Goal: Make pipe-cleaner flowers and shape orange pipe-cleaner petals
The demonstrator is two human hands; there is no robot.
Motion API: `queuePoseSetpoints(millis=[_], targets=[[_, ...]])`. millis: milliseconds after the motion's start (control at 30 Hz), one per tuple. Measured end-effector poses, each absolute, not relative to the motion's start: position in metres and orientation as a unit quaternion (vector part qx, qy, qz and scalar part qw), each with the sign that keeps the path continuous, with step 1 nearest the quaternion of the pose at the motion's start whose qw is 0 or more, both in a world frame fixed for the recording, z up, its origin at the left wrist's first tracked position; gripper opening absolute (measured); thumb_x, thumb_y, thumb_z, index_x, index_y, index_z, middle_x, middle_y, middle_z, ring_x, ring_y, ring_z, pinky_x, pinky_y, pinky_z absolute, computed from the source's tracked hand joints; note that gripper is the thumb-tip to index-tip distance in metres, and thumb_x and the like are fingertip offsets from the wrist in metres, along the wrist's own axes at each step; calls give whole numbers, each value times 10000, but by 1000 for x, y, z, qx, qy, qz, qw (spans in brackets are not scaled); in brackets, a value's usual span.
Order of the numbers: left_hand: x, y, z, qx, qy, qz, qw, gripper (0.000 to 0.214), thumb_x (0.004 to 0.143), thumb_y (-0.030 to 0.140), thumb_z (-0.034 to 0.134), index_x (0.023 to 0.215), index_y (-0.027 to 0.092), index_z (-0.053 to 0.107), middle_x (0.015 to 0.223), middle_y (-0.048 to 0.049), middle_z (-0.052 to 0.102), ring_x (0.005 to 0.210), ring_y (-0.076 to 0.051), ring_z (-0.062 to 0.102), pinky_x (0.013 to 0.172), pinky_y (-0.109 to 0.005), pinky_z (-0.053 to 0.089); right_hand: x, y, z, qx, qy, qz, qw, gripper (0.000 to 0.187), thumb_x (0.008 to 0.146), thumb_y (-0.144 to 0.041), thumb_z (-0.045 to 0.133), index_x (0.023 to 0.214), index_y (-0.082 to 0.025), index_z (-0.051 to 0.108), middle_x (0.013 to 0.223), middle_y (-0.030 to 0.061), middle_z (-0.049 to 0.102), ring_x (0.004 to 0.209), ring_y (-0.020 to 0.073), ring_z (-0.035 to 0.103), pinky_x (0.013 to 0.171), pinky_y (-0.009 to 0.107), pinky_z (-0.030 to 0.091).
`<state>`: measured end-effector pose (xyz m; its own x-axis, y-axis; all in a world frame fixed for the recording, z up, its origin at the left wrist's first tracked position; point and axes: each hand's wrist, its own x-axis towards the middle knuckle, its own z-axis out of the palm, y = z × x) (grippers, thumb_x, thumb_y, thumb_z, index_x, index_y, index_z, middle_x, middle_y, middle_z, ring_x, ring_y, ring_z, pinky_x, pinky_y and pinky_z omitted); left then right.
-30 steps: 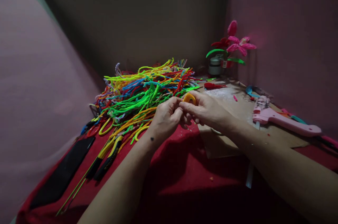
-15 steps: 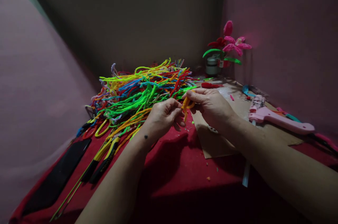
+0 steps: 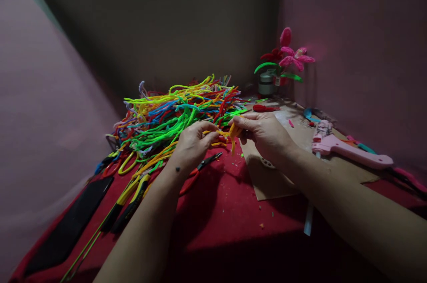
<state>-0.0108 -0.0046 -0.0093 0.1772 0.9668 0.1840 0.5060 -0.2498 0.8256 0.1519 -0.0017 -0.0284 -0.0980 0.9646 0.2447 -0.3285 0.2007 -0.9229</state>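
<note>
Left hand (image 3: 194, 140) has drawn leftward from right hand (image 3: 269, 132) — red-handled tool (image 3: 204, 163) now shows beside left wrist. Hands apart, orange fuzzy stem (image 3: 234, 131) between them: right fingertips pinch its looped part, left fingertips its other end, above red cloth (image 3: 233, 220). Yellow-black pliers (image 3: 133, 205) bear lettering — too small to read. White label (image 3: 277, 81) below pink flower (image 3: 296, 58) likewise unreadable. Pink glue gun (image 3: 352, 151) lies rightward on cardboard (image 3: 358, 173).

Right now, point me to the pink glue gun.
In the head view, the pink glue gun lies toward the right, on the brown board, just beyond the right forearm.
</note>
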Motion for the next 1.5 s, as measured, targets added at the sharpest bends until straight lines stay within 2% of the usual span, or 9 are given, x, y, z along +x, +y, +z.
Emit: queuePoseSetpoints(millis=[100, 267, 433, 500, 667, 900, 1133, 1367, 1500], targets=[[-7, -8, -10, 705, 499, 430, 261, 172, 695, 236, 616, 841, 151, 649, 740, -23, 650, 525, -85, 567, 494, -188, 455, 151, -4, -28, -327, -519, 531, 584, 238, 651, -342, 678, 552, -138, 607, 521, -3, 546, 447, 73, 402, 424, 232, 289], [6, -19, -10, 706, 438, 383, 403, 211, 750, 223, 552, 941, 134, 573, 591, 16, 583, 434, -85, 518, 404, -186, 410, 151, -4, -29, -334, -519, 544, 569, 256, 640, -345, 687, 525, -136, 592, 488, -24, 488, 421, 61, 357, 410, 236, 252], [7, -23, -9, 691, 457, 404, 388, 156, 770, 283, 546, 837, 146, 579, 476, 64, 477, 334, -44, 392, 328, -157, 290, 153, 0, -29, -307, -466, 567, 606, 183, 584, -287, 718, 547, -147, 608, 480, -34, 464, 413, 60, 325, 393, 236, 222], [6, -23, -9, 698, 455, 403, 378, 165, 760, 302, 566, 815, 150, 599, 481, 70, 458, 351, -33, 366, 350, -155, 285, 153, 0, -29, -300, -463, 572, 607, 179, 590, -285, 718, 547, -150, 608, 468, -37, 448, 411, 61, 317, 391, 236, 215], [4, -18, -12, 710, 437, 397, 384, 203, 717, 322, 625, 805, 140, 646, 647, 14, 579, 524, -70, 478, 491, -183, 371, 153, 0, -31, -287, -487, 588, 579, 239, 625, -310, 701, 509, -150, 566, 440, -50, 386, 407, 63, 312, 398, 240, 215], [0, -14, -12, 625, 481, 411, 458, 225, 678, 345, 663, 732, 131, 623, 474, 67, 414, 381, -21, 271, 371, -162, 187, 154, -2, -25, -290, -458, 594, 595, 270, 659, -389, 675, 619, -137, 587, 540, -21, 497, 441, 63, 393, 414, 221, 286], [6, -21, -9, 672, 494, 381, 398, 200, 712, 299, 615, 623, 122, 590, 451, 56, 416, 387, -32, 301, 374, -164, 212, 151, -5, -27, -343, -514, 494, 612, 185, 674, -256, 649, 560, -122, 589, 462, -22, 505, 416, 60, 396, 425, 220, 291], [6, -21, -10, 685, 489, 375, 387, 164, 700, 276, 608, 626, 130, 609, 462, 57, 429, 394, -34, 306, 383, -167, 229, 149, 0, -31, -293, -486, 584, 581, 265, 618, -342, 699, 529, -139, 553, 477, -14, 521, 406, 71, 420, 419, 229, 301], [6, -21, -7, 658, 500, 391, 405, 199, 681, 297, 628, 594, 126, 577, 437, 51, 442, 374, -38, 317, 369, -175, 226, 151, -1, -28, -298, -511, 537, 602, 257, 667, -364, 664, 578, -136, 587, 512, -11, 534, 453, 73, 433, 449, 225, 326]])
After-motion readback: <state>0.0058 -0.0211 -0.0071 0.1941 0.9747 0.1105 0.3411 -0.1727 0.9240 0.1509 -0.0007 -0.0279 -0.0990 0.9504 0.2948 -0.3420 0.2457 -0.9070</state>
